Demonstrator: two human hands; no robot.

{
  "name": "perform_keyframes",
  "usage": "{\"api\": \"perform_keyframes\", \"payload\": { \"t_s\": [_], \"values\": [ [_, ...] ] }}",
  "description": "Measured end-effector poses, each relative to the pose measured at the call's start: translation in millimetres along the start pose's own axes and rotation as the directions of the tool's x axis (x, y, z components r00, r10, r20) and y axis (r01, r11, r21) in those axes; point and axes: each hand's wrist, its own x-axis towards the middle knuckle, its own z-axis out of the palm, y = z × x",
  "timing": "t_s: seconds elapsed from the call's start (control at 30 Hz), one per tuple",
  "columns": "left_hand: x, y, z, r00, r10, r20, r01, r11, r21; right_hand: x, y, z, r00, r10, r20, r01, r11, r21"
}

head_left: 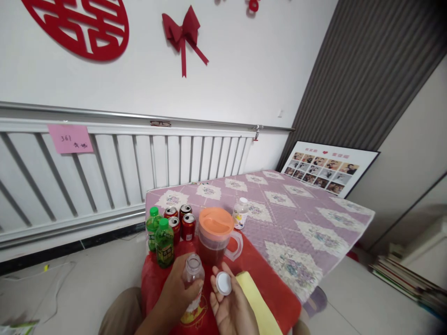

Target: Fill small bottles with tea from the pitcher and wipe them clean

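Observation:
My left hand (pixel 178 286) is wrapped round a clear, uncapped bottle (pixel 194 270), which stands upright over the red cloth (pixel 281 288). Beside it, my right hand (pixel 228 302) is turned palm up, and a white cap (pixel 223 283) lies inside-up on its fingers. Behind both hands stands a clear pitcher (pixel 211 249) with an orange lid and a dark drink inside. A folded yellow cloth (pixel 258 304) lies just right of my right hand.
Two green bottles (pixel 165 244) and several opened red cans (pixel 188 227) are grouped left of the pitcher. A capped white bottle (pixel 240 214) stands behind it on the patterned tablecloth (pixel 279 198). A radiator (pixel 122 167) runs along the wall.

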Motion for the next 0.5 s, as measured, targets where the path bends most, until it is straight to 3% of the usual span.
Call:
{"api": "perform_keyframes", "payload": {
  "t_s": [0.5],
  "values": [
    [-2.3, -5.9, -1.5, 1.000, 0.013, 0.001, -0.013, 0.999, -0.034, -5.4, -5.6, 0.7, 1.000, 0.001, 0.031, -0.002, 1.000, 0.015]
  ]
}}
